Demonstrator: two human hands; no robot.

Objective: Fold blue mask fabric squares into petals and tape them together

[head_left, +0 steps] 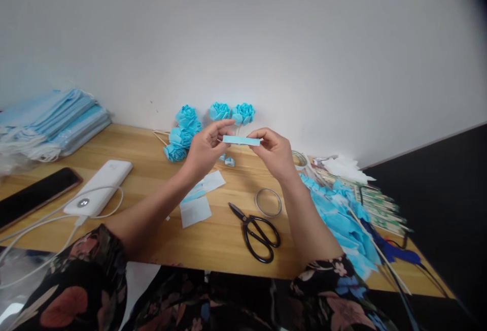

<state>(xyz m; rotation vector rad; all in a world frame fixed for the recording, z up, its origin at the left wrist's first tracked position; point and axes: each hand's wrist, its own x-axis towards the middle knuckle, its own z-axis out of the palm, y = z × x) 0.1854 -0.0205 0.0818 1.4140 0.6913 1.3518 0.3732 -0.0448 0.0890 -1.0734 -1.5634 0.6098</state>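
A narrow light-blue strip (241, 140), looking like folded paper or mask fabric, is stretched level between my two hands above the table. My left hand (207, 144) pinches its left end between thumb and fingers, the index finger raised along the top. At the other end, my right hand (272, 149) grips it with thumb and fingertips. Behind my hands lie blue flowers on thin sticks, among them one flower (243, 113) against the wall. Pale cut pieces (196, 211) rest below my left hand. Scissors with black handles (255, 232) lie below my right hand, beside a tape roll (268, 202).
At the left are stacked blue face masks (64, 118), a phone (36, 196) and a white power bank (101, 186) with a cable. Crumpled blue material (342, 224), green-printed packets (376, 204) and a blue glue gun (399, 253) crowd the right side of the wooden table (152, 250).
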